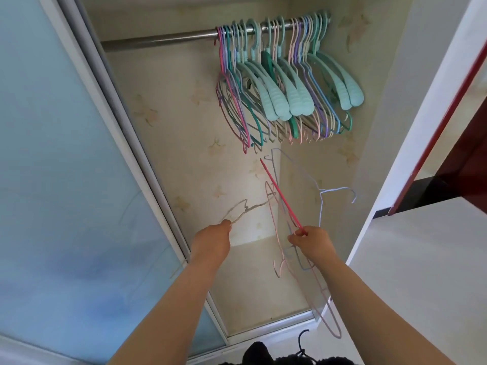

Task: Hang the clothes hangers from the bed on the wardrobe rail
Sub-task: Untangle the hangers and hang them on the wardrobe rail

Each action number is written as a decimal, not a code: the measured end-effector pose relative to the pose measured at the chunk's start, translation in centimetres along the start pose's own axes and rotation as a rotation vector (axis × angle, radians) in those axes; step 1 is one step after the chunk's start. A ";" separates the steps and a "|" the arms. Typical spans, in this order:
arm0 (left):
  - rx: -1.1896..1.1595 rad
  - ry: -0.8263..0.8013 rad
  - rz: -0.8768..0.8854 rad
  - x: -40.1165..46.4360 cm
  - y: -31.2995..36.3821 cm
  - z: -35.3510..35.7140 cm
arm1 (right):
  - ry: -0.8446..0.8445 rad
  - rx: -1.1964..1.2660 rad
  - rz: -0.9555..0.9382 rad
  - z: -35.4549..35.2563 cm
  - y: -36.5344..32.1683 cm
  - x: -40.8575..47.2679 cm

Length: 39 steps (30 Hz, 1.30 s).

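Observation:
A steel wardrobe rail (163, 39) runs across the top of the open wardrobe. Several thin and wide mint, pink, purple and blue hangers (287, 83) hang bunched at its right end. My left hand (212, 239) pinches a thin pale wire hanger (246, 209) that stretches right toward the bundle. My right hand (311, 242) grips a bundle of thin hangers: a red one (280, 196), pale pink ones (276, 238) and a light blue one (322, 200) with its hook pointing right. Both hands are well below the rail.
A frosted blue sliding door (66, 167) covers the wardrobe's left side. A white wall edge (411, 143) and a dark red frame (434, 143) stand at the right. The wardrobe floor (258, 291) lies below my hands. A dark cord (303, 343) shows at the bottom.

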<state>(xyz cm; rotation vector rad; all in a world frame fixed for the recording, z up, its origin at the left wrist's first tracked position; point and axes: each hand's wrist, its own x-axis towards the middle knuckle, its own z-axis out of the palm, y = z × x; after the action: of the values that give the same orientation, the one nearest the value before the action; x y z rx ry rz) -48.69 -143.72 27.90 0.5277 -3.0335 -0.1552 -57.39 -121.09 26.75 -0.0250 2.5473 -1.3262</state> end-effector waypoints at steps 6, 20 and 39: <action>-0.127 -0.124 -0.150 -0.3 -1.2 1.2 | -0.065 0.004 0.040 0.1 1.5 0.1; -1.458 0.009 -0.741 4.2 -0.4 -6.0 | -0.162 0.170 0.178 1.3 0.4 -0.2; -1.493 0.303 -0.485 18.8 1.4 -25.3 | -0.189 0.204 0.007 -3.5 -5.4 -0.1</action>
<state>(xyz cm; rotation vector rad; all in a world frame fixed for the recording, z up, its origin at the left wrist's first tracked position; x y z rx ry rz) -64.95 -151.03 53.90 0.8687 -1.6568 -1.8350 -58.73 -121.42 33.07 -0.0974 2.2451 -1.4986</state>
